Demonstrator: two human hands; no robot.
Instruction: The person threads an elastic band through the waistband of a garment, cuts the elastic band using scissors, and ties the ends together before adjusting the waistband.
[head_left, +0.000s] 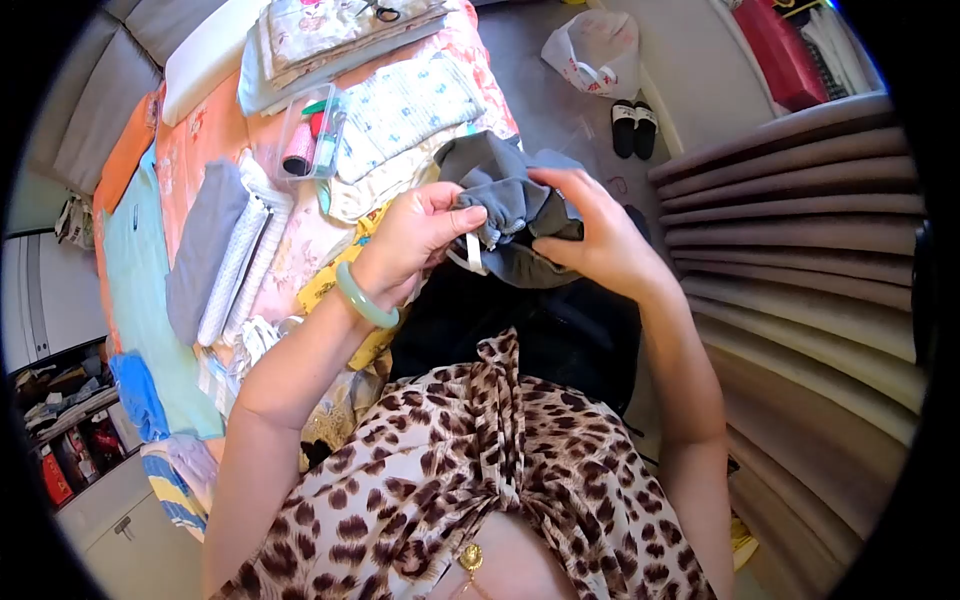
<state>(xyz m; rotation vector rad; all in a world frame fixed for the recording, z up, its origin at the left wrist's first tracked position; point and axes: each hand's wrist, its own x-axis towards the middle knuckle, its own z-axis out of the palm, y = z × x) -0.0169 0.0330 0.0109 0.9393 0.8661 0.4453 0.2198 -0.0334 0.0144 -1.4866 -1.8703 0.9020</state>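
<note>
A bunched dark grey cloth [500,165] is held up between both hands, above the black surface at my lap. My left hand [425,225], with a pale green bangle [366,297] on the wrist, pinches the cloth's gathered edge between thumb and fingers. A narrow white strip [473,252] hangs just below that thumb. My right hand [590,235] grips the cloth's other side, its fingers over the top and its thumb near the dark opening in the middle.
On the bed at left lie folded grey cloth [208,250], patterned fabrics [410,110] and a clear plastic box [305,135] of small items. Scissors [382,11] rest on the far stack. A white bag [597,55] and black slippers [634,130] are on the floor; curtains [790,230] hang right.
</note>
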